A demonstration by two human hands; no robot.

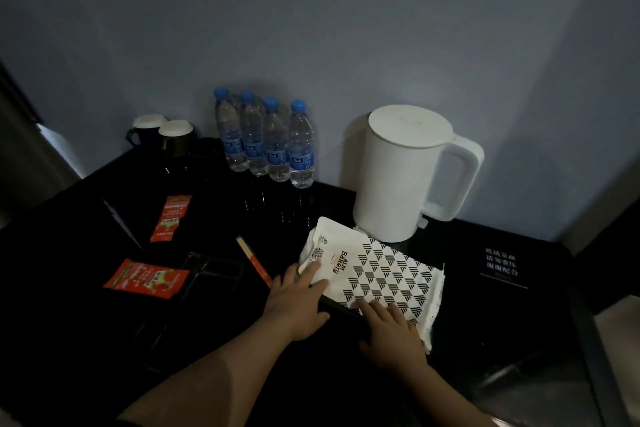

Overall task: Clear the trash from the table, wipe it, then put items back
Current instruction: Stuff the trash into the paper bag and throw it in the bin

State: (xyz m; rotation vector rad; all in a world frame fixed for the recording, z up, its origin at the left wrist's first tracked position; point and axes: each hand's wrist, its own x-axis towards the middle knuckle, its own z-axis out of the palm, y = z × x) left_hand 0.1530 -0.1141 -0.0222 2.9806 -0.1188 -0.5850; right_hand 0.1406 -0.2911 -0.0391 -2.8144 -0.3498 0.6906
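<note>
Black and glossy, the table (502,340) fills the lower frame. At lower left lie two red sauce packets (147,279), one above the other, their print too small to read. At upper left stand two dark mugs (162,135), each capped with a white lid that hides the inside. Right of the packets lies a pair of chopsticks (254,262) in a red-and-white sleeve. Behind it, against the wall, four clear water bottles (266,139) stand in a row with blue caps and blue labels; the logo is unreadable. At lower centre the left hand (298,302) rests with straight fingers on the left end of a white paper bag (374,270), which lies flat on the table, printed "ALDI Bakery" beside a black triangle pattern. The right hand (391,329) presses spread, flat fingers on the bag's near edge; neither hand grips it. Just behind the bag stands a white electric kettle (398,173), lid closed. At right lies a dark sign (502,265) with white Chinese characters, too blurred to read.
</note>
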